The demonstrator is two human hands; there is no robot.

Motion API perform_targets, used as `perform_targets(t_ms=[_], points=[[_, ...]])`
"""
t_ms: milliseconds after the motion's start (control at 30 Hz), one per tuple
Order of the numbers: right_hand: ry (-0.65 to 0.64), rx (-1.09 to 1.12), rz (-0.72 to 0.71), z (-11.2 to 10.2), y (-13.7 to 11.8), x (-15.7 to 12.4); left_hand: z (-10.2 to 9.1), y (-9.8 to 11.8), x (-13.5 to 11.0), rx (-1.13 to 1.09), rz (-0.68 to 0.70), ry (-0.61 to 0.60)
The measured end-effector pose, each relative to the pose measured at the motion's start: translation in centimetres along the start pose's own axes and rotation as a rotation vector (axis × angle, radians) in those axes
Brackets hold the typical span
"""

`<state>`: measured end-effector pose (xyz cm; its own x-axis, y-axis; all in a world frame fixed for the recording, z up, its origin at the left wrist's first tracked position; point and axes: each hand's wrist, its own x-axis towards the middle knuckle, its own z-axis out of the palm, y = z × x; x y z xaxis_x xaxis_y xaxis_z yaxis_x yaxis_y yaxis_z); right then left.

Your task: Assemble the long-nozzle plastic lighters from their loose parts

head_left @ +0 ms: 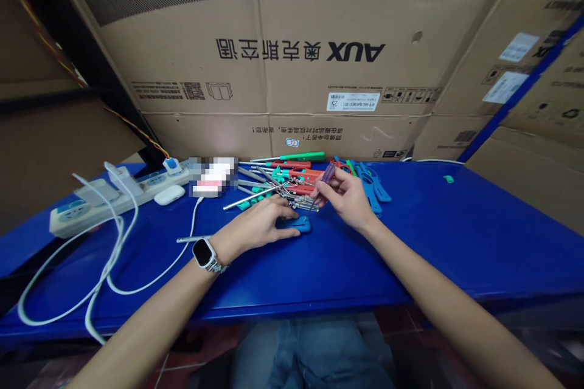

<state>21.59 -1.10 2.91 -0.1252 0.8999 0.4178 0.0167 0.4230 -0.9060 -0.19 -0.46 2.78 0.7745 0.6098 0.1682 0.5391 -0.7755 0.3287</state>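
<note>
My right hand (349,197) is closed on a small screwdriver with a see-through purple handle (328,174), its thin shaft slanting down between the fingers. My left hand (262,223) lies low over a blue long-nosed lighter (300,225), thumb and fingers apart at either side of the handle. The lighter's metal tube comes out beyond my wrist. Past the left fingertips, small screwdrivers with clear handles (306,203) lie in a heap. Behind them are several more long-nosed lighters, including a green one (310,157), a red one (296,165) and blue ones (381,190).
A white power strip (155,181) with plugs and looping white cables (116,243) takes up the left of the blue table (456,243). A white earbud case (169,195) sits before it. Large cardboard boxes (283,6) wall off the back. A green scrap (448,179) lies at right.
</note>
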Motion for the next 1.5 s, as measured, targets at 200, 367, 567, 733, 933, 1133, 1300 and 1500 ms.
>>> perform_targets(t_ms=[200,367,567,733,933,1133,1300,1500], points=[[-0.024,-0.023,0.003,0.2,0.0,-0.3,-0.1,-0.4,-0.3,-0.039,-0.037,-0.01],[-0.036,-0.045,-0.006,0.4,0.2,-0.4,0.2,-0.7,-0.3,-0.086,-0.062,0.02],[-0.043,-0.07,-0.025,0.7,0.1,-0.6,0.0,-0.7,-0.3,-0.045,-0.077,-0.026],[-0.068,-0.102,-0.028,0.9,0.2,-0.6,0.1,-0.7,-0.2,-0.071,-0.072,-0.004],[-0.086,-0.126,-0.055,1.1,0.5,-0.5,-0.3,-0.3,-0.1,-0.047,-0.106,-0.018],[-0.107,-0.216,-0.098,1.4,0.7,-0.3,-0.1,-0.6,-0.1,-0.042,-0.102,0.004],[-0.11,-0.314,-0.139,1.5,0.4,-0.2,0.0,-0.7,0.0,-0.074,-0.096,0.02],[-0.121,-0.293,-0.122,1.4,0.2,-0.3,0.1,-0.9,0.0,-0.081,-0.097,0.031]])
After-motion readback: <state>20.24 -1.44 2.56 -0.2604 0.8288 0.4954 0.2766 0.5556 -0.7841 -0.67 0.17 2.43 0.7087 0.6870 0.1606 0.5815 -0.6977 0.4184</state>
